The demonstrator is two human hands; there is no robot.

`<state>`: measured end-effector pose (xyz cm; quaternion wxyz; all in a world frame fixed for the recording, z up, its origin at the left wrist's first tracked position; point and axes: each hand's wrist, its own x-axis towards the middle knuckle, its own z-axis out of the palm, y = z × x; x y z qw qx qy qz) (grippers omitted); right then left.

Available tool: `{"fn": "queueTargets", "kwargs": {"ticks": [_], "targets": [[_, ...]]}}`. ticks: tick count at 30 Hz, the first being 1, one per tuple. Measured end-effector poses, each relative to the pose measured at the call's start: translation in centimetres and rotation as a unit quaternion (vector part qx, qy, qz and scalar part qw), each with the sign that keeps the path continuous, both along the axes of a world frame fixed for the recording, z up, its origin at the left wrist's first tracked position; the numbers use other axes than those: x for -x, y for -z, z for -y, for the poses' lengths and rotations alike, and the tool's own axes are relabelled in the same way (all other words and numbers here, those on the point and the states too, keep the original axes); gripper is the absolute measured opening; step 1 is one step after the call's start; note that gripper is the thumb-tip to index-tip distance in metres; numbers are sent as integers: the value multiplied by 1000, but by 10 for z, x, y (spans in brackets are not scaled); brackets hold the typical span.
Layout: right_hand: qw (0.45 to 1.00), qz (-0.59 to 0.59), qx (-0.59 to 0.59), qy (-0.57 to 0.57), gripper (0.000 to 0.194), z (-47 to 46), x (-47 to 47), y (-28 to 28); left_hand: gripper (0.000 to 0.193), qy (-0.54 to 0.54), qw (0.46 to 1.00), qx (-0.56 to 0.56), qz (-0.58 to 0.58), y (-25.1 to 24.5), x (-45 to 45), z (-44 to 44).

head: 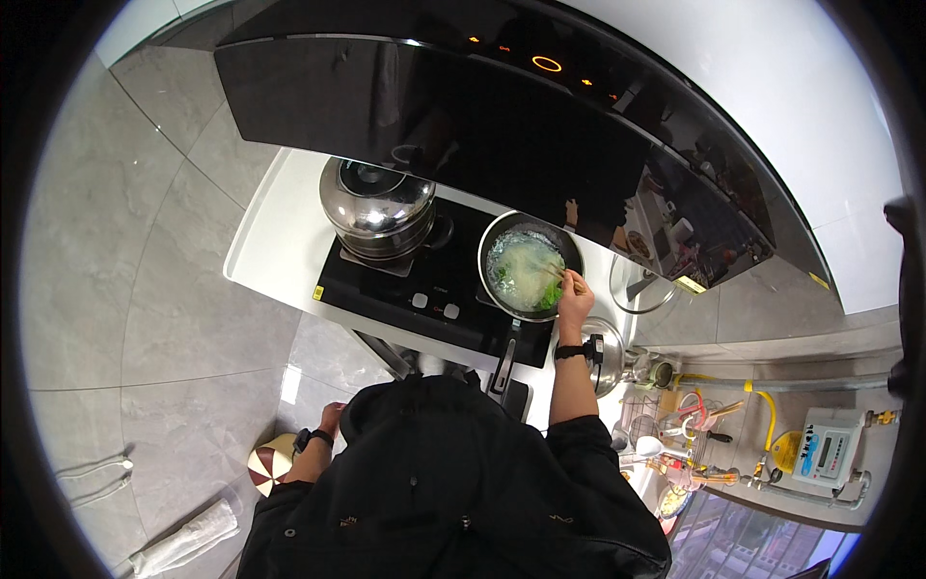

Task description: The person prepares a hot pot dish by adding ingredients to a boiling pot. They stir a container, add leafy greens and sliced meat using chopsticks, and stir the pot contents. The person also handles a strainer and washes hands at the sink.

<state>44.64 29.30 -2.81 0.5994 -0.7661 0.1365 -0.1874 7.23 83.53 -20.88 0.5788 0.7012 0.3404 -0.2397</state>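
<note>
My right hand (576, 298) grips wooden chopsticks (553, 271), their tips down in a frying pan (485, 279) on the right side of the black cooktop (383, 291). Pale, bubbling liquid (522, 271) fills the pan, apparently with noodles under the foam. Bright green leafy vegetables (550, 295) lie at its right edge, near my fingers. The pan's black handle (505, 362) points toward my body. Low at my left side hangs my left hand (333, 418), away from the cooktop. The jacket partly covers its fingers, so I cannot see whether it holds anything.
A lidded steel pot (380, 217) occupies the left burner. Overhead, a black range hood (448, 123) hides the back edge. Right of the pan are a glass lid (642, 289) and a steel basin (608, 354). A utensil rack (644, 427) and gas meter (828, 447) stand farther right.
</note>
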Motion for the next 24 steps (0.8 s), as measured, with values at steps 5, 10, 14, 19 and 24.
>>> {"fn": "queueTargets", "kwargs": {"ticks": [5,10,14,19,24], "targets": [[992,-95,0,-88,20,-15,1,5,20,-1,1000,23,-13,12,1,-6],[997,43,-44,-45,21,-27,4,3,19,-61,993,62,-75,6,-1,-3],[983,-70,-1,-170,20,-41,9,7,19,-60,994,59,-63,4,-3,1],[996,6,7,-89,24,-39,8,11,24,-6,999,36,-18,17,3,-1],[995,-32,43,-86,22,-20,9,6,36,148,975,-147,71,18,-16,-4]]}}
